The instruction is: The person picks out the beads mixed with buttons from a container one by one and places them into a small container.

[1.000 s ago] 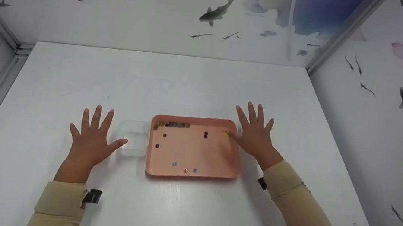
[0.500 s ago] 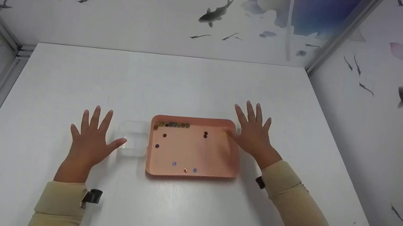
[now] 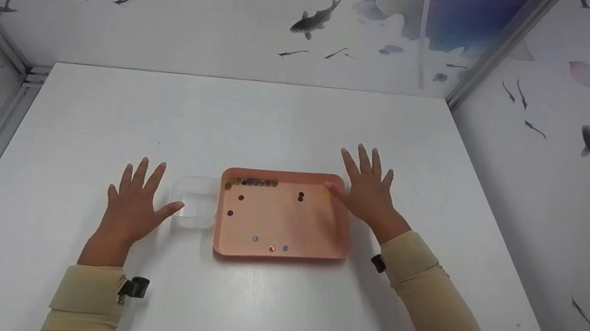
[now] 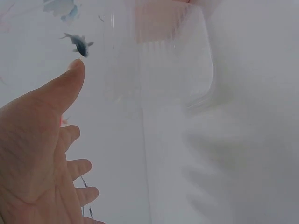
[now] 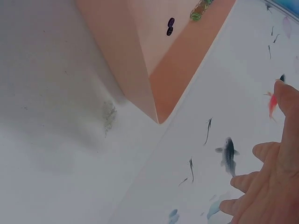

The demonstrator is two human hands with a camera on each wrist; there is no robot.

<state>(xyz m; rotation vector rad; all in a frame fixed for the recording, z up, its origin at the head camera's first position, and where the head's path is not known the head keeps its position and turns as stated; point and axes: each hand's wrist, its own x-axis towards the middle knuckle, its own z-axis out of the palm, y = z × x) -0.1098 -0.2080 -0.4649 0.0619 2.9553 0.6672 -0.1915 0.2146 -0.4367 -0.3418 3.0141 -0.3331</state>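
No text, label, brand, number or sign can be read in the head view or in either wrist view; the small discs (image 3: pixel 255 238) in the orange tray (image 3: pixel 280 257) show in the head view with pale spots at the middle of some, too small to tell whether they are letters, figures or plain pattern

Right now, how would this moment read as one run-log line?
left hand: spread, empty, near clear container | right hand: spread, empty, near orange tray | small pieces: inside tray, some lined along far side
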